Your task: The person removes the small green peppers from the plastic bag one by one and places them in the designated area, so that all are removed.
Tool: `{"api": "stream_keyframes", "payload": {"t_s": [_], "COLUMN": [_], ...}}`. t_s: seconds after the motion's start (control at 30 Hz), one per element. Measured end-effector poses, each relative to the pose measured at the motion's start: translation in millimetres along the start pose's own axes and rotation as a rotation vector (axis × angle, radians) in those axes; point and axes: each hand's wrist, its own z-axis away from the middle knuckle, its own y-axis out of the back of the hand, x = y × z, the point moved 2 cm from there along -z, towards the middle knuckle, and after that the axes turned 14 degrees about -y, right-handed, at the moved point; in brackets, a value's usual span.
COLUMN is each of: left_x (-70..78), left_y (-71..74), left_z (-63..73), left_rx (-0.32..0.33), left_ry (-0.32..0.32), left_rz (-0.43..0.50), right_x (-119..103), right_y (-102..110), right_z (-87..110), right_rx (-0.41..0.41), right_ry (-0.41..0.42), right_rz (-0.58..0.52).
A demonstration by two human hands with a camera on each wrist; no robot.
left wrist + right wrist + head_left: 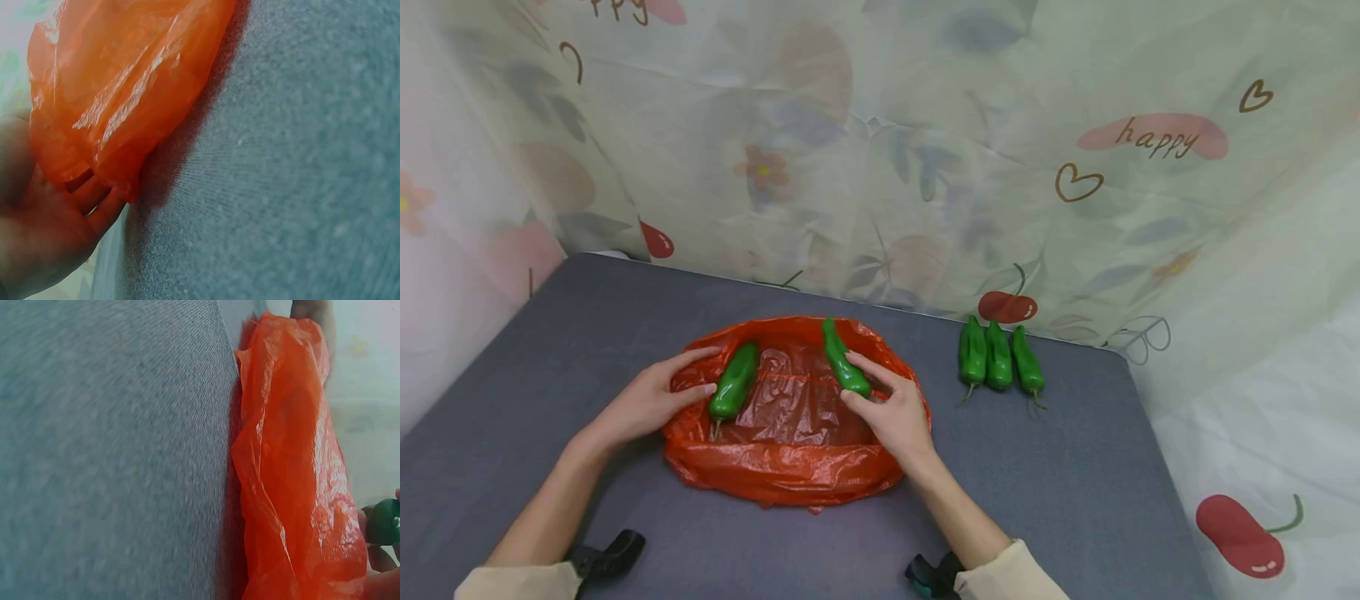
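Observation:
A red plastic bag (797, 477) lies on the table with its mouth spread wide. My left hand (658, 396) holds the bag's left rim, thumb and index finger over the edge; in the left wrist view its other fingers (94, 203) lie against the outside of the plastic. Close to that thumb, a green chili pepper (735, 383) rests inside the bag, stem toward me. Above the right part of the opening, my right hand (898, 417) pinches a second green pepper (844, 362) between thumb and fingers. The right wrist view catches the end of this pepper (383, 522) past the bag's side.
Three more green peppers (998, 358) lie side by side at the table's back right, stems toward me. The grey table (1075, 500) meets a patterned curtain (880, 167) along its back edge. Dark straps (613, 557) are on both wrists.

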Motion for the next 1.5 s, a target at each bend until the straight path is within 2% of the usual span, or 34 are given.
{"api": "stream_keyframes", "payload": {"t_s": [0.13,0.33,0.77,1.2,1.5], "left_x": [-2.4,-3.1,-3.0,-2.6,-1.6], "left_y": [-0.3,-0.7,-0.2,0.3,1.0], "left_z": [-0.8,-2.1,-2.7,-1.8,-1.0], "left_rx": [-0.013,-0.019,-0.023,-0.026,-0.022], "left_ry": [0.021,0.035,0.022,0.013,0.017], "left_rz": [0.036,0.041,0.050,0.046,0.050], "right_x": [0,4,19,31,40], "right_y": [8,22,58,85,107], "right_z": [3.4,7.2,17.7,30.2,40.9], "right_rx": [0.023,0.063,0.117,0.163,0.239], "right_ry": [0.011,0.037,0.043,0.014,-0.034], "right_rz": [-0.018,-0.029,-0.073,-0.035,0.001]}}
